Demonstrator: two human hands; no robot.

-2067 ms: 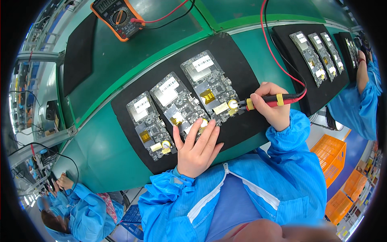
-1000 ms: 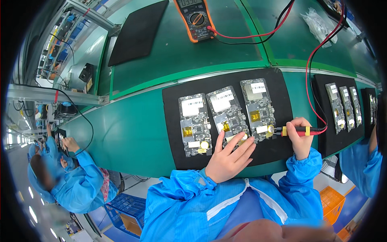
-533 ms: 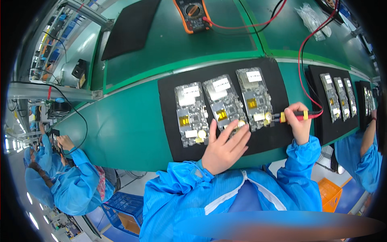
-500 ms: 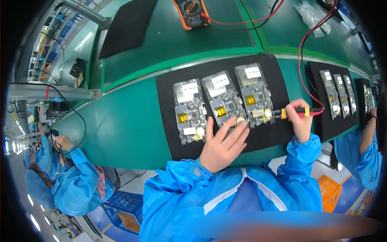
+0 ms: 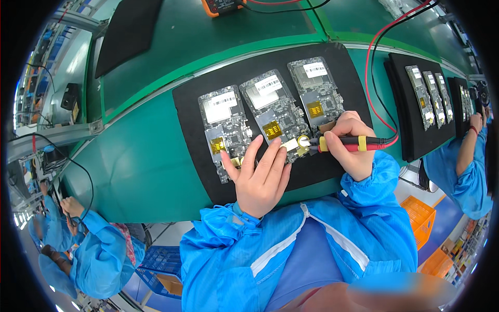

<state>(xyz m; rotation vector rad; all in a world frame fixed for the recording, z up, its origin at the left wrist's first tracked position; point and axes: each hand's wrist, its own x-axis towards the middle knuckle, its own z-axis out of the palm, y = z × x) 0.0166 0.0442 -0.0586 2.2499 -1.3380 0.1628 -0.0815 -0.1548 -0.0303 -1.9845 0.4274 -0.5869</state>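
Three circuit boards lie side by side on a black foam mat (image 5: 189,130): a left board (image 5: 228,132), a middle board (image 5: 283,115) and a right board (image 5: 311,83). My right hand (image 5: 353,151) grips a pair of multimeter probes (image 5: 368,143), one red and one black, held together. Their tips point at the round coin cell (image 5: 303,141) near the lower end of the middle board; I cannot tell whether they touch it. My left hand (image 5: 257,182) is spread palm down over the lower ends of the left and middle boards, holding nothing and partly covering them.
Beyond the mat is an orange multimeter (image 5: 221,6). Its red and black leads (image 5: 370,78) loop down at the right. A second black mat with several boards (image 5: 430,99) lies to the right. Co-workers (image 5: 106,244) sit on both sides. A blue crate (image 5: 158,262) stands below.
My right hand has moved the probes left from the right board's coin cell to the middle board's. My left hand has shifted left, uncovering that cell. The whole view has shifted slightly.
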